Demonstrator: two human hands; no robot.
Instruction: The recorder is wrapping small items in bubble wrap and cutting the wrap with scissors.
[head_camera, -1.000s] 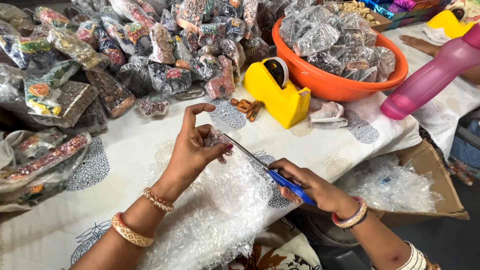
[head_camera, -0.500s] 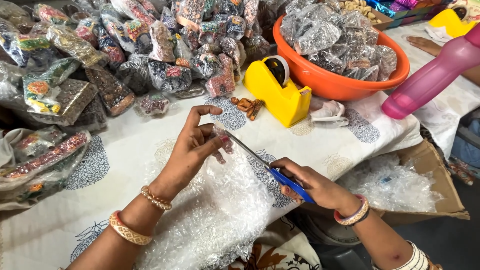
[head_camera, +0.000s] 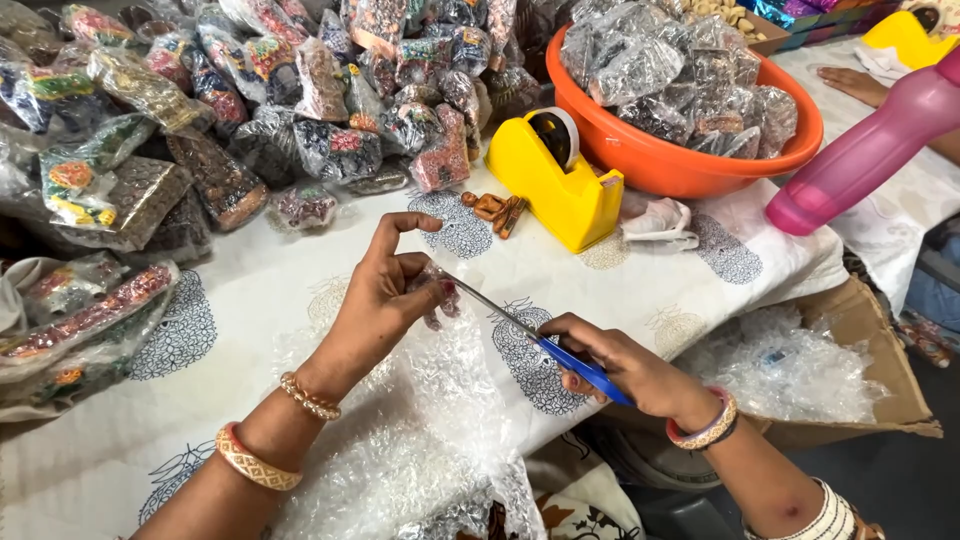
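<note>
My counter (head_camera: 280, 290), under a printed white cloth; on it: yellow tape dispenser (head_camera: 555, 185); orange basin (head_camera: 690, 165); heaped packets (head_camera: 250, 110); bubble wrap (head_camera: 420, 440).

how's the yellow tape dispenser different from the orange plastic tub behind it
The yellow tape dispenser is blocky, angular and smaller; the orange plastic tub is round, wide and larger. The dispenser carries one roll of tape on top, while the tub is heaped with clear packets. Both are bright plastic standing on the printed white cloth.
</note>
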